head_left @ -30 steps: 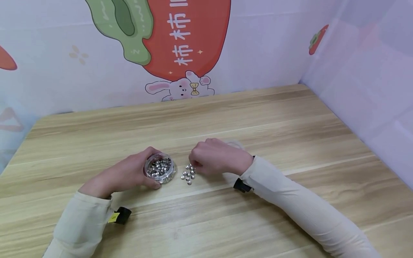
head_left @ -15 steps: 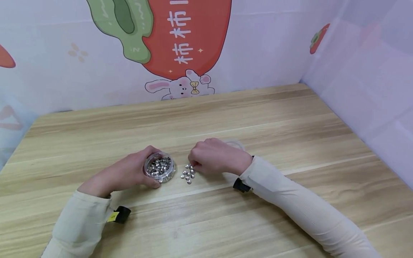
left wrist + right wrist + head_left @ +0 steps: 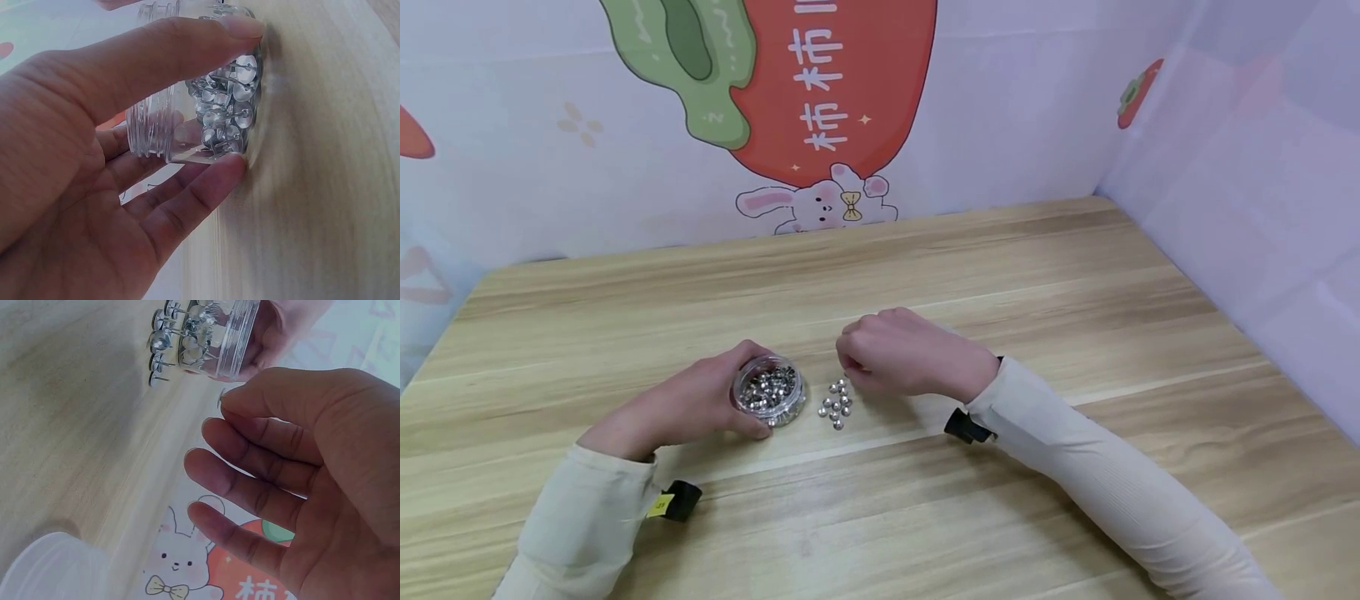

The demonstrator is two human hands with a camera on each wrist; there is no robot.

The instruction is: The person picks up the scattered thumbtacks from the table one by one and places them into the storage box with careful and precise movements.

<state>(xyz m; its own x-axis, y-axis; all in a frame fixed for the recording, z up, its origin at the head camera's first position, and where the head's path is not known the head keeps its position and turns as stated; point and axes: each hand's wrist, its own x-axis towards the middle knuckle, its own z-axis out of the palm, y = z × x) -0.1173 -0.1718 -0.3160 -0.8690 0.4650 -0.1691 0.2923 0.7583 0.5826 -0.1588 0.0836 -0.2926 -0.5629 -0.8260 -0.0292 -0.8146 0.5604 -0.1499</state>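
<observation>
My left hand (image 3: 718,392) grips a clear round jar (image 3: 150,125), thumb on one side and fingers on the other. The jar stands lidless on the table, filled with silver thumbtacks (image 3: 240,90). Right of it lies a small group of loose thumbtacks (image 3: 837,406), heads flat on the wood and pins up, as the right wrist view shows. My right hand (image 3: 902,354) hovers just beyond this group. Between its thumb and forefinger it pinches a thumbtack (image 3: 220,399), of which only a thin metal sliver shows. The other fingers (image 3: 212,475) of that hand are spread and slightly bent.
A translucent round lid (image 3: 56,569) lies on the table near my right hand, mostly hidden behind it in the head view. The wood-grain table (image 3: 820,533) ends at a printed cloth backdrop (image 3: 1000,108) behind and to the right.
My right hand has risen a little off the loose thumbtacks, away from the table, with a thumbtack pinched in it. My left hand and the jar have stayed in place.
</observation>
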